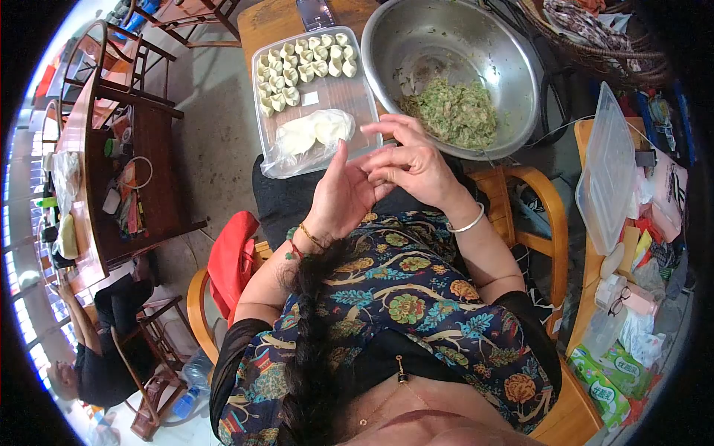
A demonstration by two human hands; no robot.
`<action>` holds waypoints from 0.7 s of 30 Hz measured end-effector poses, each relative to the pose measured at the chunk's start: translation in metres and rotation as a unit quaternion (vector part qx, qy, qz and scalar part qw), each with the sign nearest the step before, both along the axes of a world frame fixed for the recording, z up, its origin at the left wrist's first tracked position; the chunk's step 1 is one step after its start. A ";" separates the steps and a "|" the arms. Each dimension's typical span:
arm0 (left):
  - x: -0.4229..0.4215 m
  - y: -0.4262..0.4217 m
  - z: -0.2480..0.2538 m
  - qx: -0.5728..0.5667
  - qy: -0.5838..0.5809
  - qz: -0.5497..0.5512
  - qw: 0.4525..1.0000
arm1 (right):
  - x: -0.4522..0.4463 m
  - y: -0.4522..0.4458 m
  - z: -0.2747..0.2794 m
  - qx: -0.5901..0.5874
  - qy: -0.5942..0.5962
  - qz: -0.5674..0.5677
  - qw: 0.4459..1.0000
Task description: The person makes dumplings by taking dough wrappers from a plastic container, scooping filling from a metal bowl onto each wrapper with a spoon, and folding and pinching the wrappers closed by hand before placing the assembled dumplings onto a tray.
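My left hand [338, 195] is held palm up over my lap, with its thumb stretched up and its palm bare. My right hand [416, 165] lies across the left fingertips, fingers bent and thumb and finger pinched together. Anything between the fingertips is hidden. Just beyond the hands, a clear plastic tray [357, 93] carries several rows of folded dumplings [306, 56]. On its near end rests a stack of white wrappers [305, 134] partly covered by a plastic bag [277, 165]. Behind my right hand, green minced filling [454, 111] sits in a large metal basin [513, 67].
A phone [315, 13] lies at the far edge of the wooden table [260, 21]. On the right, a clear lid [606, 171] leans by a cluttered bench. To the left are a desk [141, 167] and a seated person [100, 364]. A red cloth [230, 256] hangs on my chair.
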State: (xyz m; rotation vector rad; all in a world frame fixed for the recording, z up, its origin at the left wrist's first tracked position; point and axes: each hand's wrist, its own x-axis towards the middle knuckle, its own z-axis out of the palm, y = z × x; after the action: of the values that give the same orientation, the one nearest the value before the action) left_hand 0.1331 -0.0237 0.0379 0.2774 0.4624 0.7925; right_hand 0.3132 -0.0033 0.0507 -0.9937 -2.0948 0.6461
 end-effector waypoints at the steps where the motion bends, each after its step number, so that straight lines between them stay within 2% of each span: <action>1: -0.001 0.000 0.000 -0.001 0.000 -0.001 1.000 | 0.000 0.000 -0.001 -0.001 0.000 -0.001 1.000; 3: -0.003 0.000 0.001 0.021 -0.019 0.017 0.999 | -0.001 0.000 -0.003 -0.081 0.051 -0.015 0.995; 4: -0.004 0.001 -0.001 0.021 -0.018 0.018 0.999 | -0.002 -0.001 -0.002 -0.081 0.052 -0.014 0.995; 6: -0.004 0.003 -0.005 0.031 -0.052 0.031 0.998 | -0.004 -0.003 -0.001 -0.191 0.174 -0.013 0.966; 10: 0.001 0.002 0.003 0.018 -0.048 0.064 0.997 | -0.004 0.000 -0.010 -0.145 0.166 -0.008 0.975; 12: 0.002 0.002 0.006 0.006 -0.019 0.069 0.997 | -0.004 0.003 -0.012 -0.081 0.146 -0.001 0.986; 16: 0.002 -0.001 -0.001 0.020 -0.041 0.082 0.996 | -0.006 0.003 -0.020 -0.057 0.157 0.001 0.986; 18: 0.001 -0.002 -0.004 0.016 -0.040 0.092 0.995 | -0.006 0.003 -0.018 -0.027 0.117 -0.006 0.993; 21: -0.005 0.002 -0.014 0.052 -0.082 0.075 0.992 | -0.011 0.000 -0.012 -0.063 0.141 -0.035 0.987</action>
State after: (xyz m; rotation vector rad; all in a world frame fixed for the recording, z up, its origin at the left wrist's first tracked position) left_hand 0.1285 -0.0218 0.0234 0.2737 0.2904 0.9803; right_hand 0.3019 -0.0038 0.0386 -0.9775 -1.7832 0.8391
